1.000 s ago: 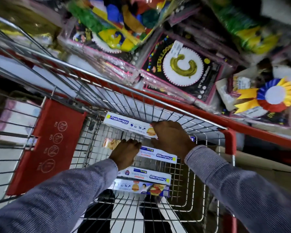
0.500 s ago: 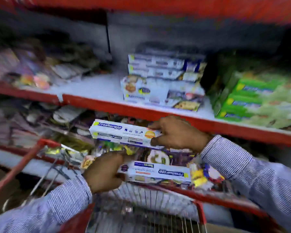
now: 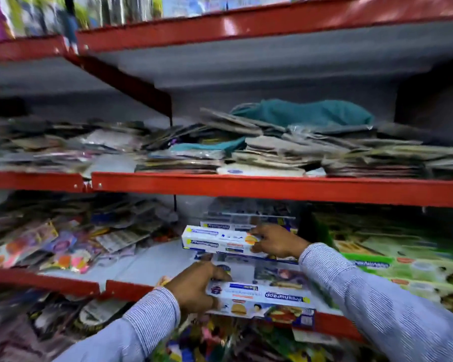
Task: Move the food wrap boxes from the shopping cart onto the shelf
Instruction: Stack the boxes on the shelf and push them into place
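My right hand point(image 3: 275, 241) grips the right end of a white and blue food wrap box point(image 3: 217, 240) and holds it level just above the stack of food wrap boxes point(image 3: 246, 223) on the white shelf point(image 3: 152, 259). My left hand point(image 3: 194, 288) grips the left end of a second food wrap box point(image 3: 262, 300), lower down at the shelf's red front edge. The shopping cart is out of view. The frame is blurred.
Green boxes point(image 3: 403, 267) fill the shelf to the right of the stack. Loose colourful packets point(image 3: 50, 244) lie on its left part. The red-edged shelf above point(image 3: 246, 185) carries flat piles of paper goods and a teal cloth point(image 3: 306, 113).
Both hands lifted one box each out of the cart and carried them up to the shelf. The view swung up from the cart to the shelves.
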### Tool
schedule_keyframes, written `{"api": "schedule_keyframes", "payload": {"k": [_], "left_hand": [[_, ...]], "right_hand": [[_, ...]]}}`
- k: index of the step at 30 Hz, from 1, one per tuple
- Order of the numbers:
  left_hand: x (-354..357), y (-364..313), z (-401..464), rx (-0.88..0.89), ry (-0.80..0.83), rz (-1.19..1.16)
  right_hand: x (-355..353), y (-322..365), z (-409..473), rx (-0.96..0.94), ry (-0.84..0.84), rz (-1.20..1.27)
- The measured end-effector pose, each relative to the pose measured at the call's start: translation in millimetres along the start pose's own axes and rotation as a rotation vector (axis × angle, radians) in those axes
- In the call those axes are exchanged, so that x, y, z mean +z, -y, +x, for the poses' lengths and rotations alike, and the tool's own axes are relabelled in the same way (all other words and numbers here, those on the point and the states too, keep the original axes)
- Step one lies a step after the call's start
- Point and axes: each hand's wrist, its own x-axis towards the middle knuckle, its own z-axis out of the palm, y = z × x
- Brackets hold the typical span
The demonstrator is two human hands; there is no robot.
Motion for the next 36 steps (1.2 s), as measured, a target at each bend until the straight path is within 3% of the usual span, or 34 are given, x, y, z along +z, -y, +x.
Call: {"api": "schedule_keyframes", "payload": {"k": [8,17,22,28,32,36], "left_hand": [[7,28,37,-0.067,0.027,-0.047],[3,47,72,-0.015,0.011,-0.051],[0,48,104,-0.003,-0.029,-0.070],[1,43,137,0.026,-0.191,-0.105],[20,52,147,0.108,-0.326,0.063],[33,60,145,0.115,-0.373,0.061]], "right_hand": [[29,-36,60,0.117,0.081,-0.068],[37,-51,69,0.074,-0.166,-0.120],[21,-47,66,0.005,-0.202,-0.054],[6,-48,54,0.003,-0.069,-0.006],[12,-59,46,0.016,0.062,-0.017],[18,-65,45,0.037,0.039,-0.059]]}}
